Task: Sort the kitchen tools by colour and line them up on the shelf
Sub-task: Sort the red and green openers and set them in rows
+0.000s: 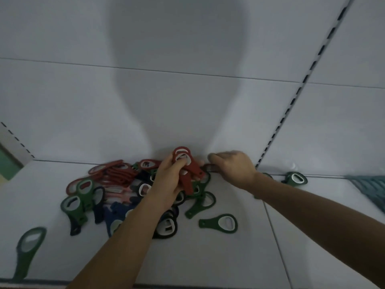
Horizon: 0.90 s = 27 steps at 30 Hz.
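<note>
Head view: looking down on a white shelf (pixel 229 257), with a jumble of bottle openers heaped at centre-left of the frame.
Left hand (pixel 168 180): gripping a bundle of red openers (pixel 188 178) just above frame centre, fingers and thumb clamped round the middle of the stack, ring heads pointing up towards the back wall.
Right hand (pixel 235 166): reaching in just right of the bundle at the shelf's back edge, fingers curled down onto a dark red opener (pixel 210 168), seemingly pinching its ring end.
Pile (pixel 116 184): lying left of and under the left hand, mixing red, green, dark blue, black and pink pieces, overlapping and crossing.
Strays: one green opener (pixel 220 223) lying alone at the lower right of the pile; a second green one (pixel 29 245) at lower left of the frame; a third (pixel 295 179) at the right by the back edge, near a teal cloth (pixel 370 190).
Handling: judging as light, flat and stiff, probably plastic bodies with pale inserts in the rings; likely sliding over one another when stacked, so fanning out of a loose grip.
Hold: best taking each by the narrow handle or hooking a finger through the ring; squeezing a stack across its flat faces, near the necks.
Progress: appearing early, with reds being gathered and no colour row laid out yet.
</note>
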Motion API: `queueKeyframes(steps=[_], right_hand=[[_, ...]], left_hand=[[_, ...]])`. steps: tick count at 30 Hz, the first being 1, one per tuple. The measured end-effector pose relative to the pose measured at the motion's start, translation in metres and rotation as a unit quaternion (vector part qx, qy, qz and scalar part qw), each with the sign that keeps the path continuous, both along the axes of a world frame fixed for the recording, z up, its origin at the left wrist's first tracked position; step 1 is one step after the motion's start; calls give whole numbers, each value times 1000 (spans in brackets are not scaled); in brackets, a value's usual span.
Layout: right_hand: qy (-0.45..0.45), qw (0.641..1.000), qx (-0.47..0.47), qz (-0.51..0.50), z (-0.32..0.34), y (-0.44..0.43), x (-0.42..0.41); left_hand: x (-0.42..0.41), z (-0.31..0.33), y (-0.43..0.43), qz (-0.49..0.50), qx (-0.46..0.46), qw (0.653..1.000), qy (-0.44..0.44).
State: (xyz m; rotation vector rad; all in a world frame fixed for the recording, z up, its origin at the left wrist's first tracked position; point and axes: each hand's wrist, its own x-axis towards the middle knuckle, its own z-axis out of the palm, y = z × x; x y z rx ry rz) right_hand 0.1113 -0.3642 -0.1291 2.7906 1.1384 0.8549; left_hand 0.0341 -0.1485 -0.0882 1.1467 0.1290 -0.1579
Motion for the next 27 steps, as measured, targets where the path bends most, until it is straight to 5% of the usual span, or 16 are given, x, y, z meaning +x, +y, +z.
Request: queueKeyframes(steps=[7, 14, 20, 27], right_hand=[[16, 998, -55, 7, 4, 9, -1], [-12, 997, 49, -50, 22, 10, -1], [-63, 997, -41, 16, 26, 0, -4], [-20, 998, 53, 32, 43, 11, -20]], left_hand=[[-4, -8, 6, -3, -21, 1000, 21], [-12, -16, 2, -11, -46, 998, 33], [-12, -15, -8, -27, -68, 997, 35], [-8, -21, -11, 10, -52, 999, 7]])
